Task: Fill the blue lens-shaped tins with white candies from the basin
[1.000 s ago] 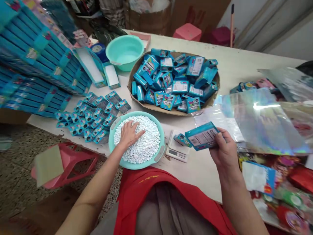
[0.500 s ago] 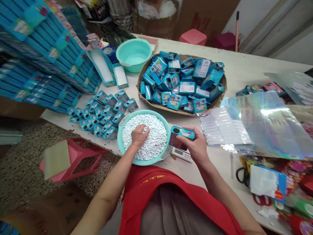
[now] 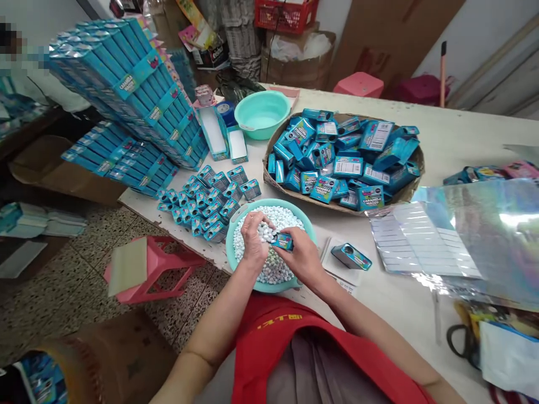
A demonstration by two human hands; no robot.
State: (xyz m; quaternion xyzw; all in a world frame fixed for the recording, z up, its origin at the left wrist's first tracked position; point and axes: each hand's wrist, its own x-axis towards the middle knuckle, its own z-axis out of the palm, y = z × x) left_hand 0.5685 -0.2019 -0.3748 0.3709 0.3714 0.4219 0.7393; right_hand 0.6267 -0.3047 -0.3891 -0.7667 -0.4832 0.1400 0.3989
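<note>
The left hand is cupped, fingers curled around a small load of white sweets, and the right hand grips the held box just beside it. The load sits at the near end of that box; how full the box is cannot be told. Both hands are over the green basin, which holds plenty more sweets, so this box looks part-way through filling. To the right of the right hand, another box rests on the scale; its contents are hidden

Beyond the hands, a cardboard tray carries a loose heap of blue boxes. To the left of the left hand, a cluster of small boxes stands on the desk, many showing a round dark hole; whether either group is filled is unclear. Much seems left, judging by the sweets remaining

The sweets are small, rounded and matt, like pebbles. The boxes are glossy printed card with crisp edges, and the basin is smooth plastic with a rounded rim. Far to the right of the right hand, clear film lies flat, shiny and faintly rainbow-tinted
</note>
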